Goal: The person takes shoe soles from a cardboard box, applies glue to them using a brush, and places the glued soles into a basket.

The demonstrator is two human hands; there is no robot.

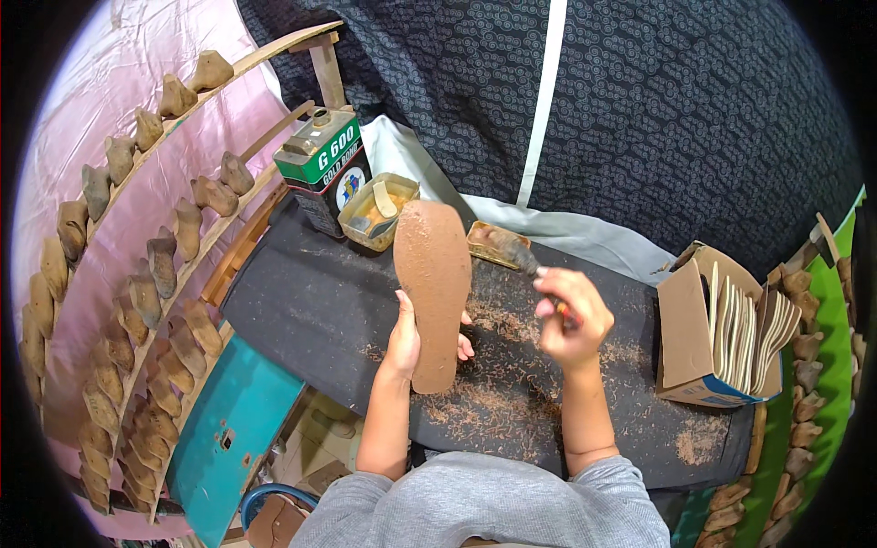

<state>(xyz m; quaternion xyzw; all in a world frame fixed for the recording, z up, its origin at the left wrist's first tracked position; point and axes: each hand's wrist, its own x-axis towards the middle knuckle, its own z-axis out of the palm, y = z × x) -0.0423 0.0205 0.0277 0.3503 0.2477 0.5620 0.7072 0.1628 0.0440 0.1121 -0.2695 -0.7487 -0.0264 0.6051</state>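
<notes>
Right there in front of me, the left hand (402, 336) grips a brown sole (432, 297), thumb along one edge and fingers wrapped behind it, their tips showing past the far side. The sole is held up over the table (311, 274), its broad face turned upward. The right hand (571, 315) is closed round a tool (524, 260), a bit of red and yellow showing at its handle. The tool's dark end, blurred, is by a shallow tray (498, 239); I can't tell whether they touch.

Brown shavings (498, 411) litter the black tabletop below both hands. Beyond the sole sits an open tub (353, 228) with something orange and a pale scoop (385, 199) inside, and just beside it a green and black can (315, 196). Over to the right, a cardboard box (681, 342) is packed with pale, curved pieces (731, 329) standing on edge. Further out, wooden lasts (163, 265) line racks at the left, and more stand at the right edge.
</notes>
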